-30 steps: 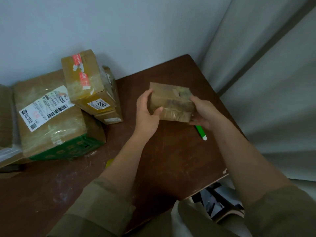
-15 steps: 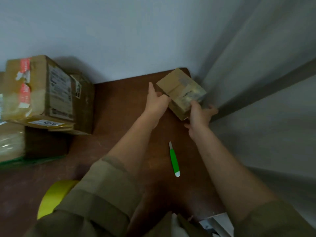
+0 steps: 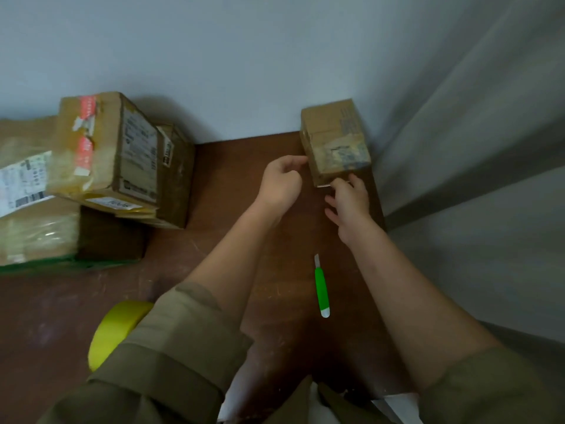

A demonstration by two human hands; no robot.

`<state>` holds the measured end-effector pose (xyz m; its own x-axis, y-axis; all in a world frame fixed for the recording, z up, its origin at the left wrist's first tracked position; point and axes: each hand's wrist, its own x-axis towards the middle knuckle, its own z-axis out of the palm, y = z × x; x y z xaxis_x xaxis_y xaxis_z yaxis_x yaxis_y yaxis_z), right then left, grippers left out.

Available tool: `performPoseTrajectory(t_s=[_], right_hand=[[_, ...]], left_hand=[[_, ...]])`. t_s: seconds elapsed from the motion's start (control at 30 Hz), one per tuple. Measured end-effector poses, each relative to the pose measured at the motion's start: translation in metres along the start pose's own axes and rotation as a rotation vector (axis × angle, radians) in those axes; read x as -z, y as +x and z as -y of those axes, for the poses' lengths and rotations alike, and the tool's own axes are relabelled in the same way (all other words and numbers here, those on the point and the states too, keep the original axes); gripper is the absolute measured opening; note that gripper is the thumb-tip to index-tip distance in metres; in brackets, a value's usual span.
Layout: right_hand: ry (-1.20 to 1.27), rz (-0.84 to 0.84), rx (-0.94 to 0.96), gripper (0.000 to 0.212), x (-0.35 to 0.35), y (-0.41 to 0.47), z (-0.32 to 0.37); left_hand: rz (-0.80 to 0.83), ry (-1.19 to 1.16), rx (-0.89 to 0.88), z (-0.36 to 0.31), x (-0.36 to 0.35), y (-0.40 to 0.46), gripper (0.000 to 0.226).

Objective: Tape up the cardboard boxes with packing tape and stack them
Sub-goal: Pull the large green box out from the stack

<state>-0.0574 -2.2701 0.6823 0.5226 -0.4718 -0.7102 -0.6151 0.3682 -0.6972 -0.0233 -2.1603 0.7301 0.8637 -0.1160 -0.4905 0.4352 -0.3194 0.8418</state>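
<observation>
**Operator:** Checking the small box (image 3: 334, 142) first: where does it sit, and why there?

**Inspector:** It rests on the table (image 3: 214, 246) at the far right corner, close to the wall and the grey curtain (image 3: 458, 148). That position likely parks a finished box out of the working area. Glossy tape is visible across its near face, so sealing appears done on that side.

**Operator:** State of the hands?

**Inspector:** The left hand (image 3: 281, 182) sits just beside the box's left edge, fingers loosely curled, gripping nothing. The right hand (image 3: 347, 200) has its fingers spread, tips touching or nearly touching the lower front edge; contact cannot be confirmed. Neither hand clasps the box. Judgement: this is a release or a final nudge into the corner.

**Operator:** Other boxes?

**Inspector:** A box with red tape (image 3: 104, 151) leans tilted on a large labelled box (image 3: 36, 209) at the left, with a third box (image 3: 175, 175) standing behind it. That group reads as the stack.

**Operator:** Tools?

**Inspector:** A green cutter (image 3: 321, 286) lies on the table between the forearms, within reach of the right hand. A yellow tape roll (image 3: 113, 332) sits near the left sleeve, partly hidden. Both lie close to the body, presumably for the next sealing cycle.

**Operator:** Risk?

**Inspector:** The tilted box may slide if the table is bumped
</observation>
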Motion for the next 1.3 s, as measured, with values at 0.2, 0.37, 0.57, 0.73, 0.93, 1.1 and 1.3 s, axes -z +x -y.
performPoseTrajectory(t_s=[0.2, 0.37, 0.57, 0.73, 0.93, 1.1, 1.3], right_hand=[[-0.079, -0.018, -0.014, 0.032, -0.036, -0.039, -0.015], [-0.097, 0.095, 0.05, 0.023, -0.069, -0.082, -0.024], [-0.134, 0.193, 0.208, 0.023, -0.124, -0.152, -0.038], [-0.074, 0.214, 0.393, 0.03, -0.192, -0.223, -0.062], [-0.151, 0.175, 0.512, 0.018, -0.277, -0.297, -0.099], [-0.356, 0.0, 0.379, 0.041, -0.297, -0.305, -0.127], [-0.382, -0.075, 0.301, 0.058, -0.305, -0.291, -0.13]], left_hand=[[-0.162, 0.057, -0.158, 0.014, 0.054, -0.023, 0.042], [-0.271, 0.028, -0.275, 0.024, 0.11, -0.05, 0.046], [-0.462, -0.064, -0.365, 0.047, 0.186, -0.086, 0.048], [-0.568, -0.027, -0.476, 0.076, 0.276, -0.135, 0.046], [-0.67, 0.038, -0.265, 0.12, 0.396, -0.18, 0.035], [-0.495, 0.036, -0.079, 0.146, 0.427, -0.189, 0.032], [-0.322, 0.048, 0.011, 0.151, 0.427, -0.181, 0.047]])
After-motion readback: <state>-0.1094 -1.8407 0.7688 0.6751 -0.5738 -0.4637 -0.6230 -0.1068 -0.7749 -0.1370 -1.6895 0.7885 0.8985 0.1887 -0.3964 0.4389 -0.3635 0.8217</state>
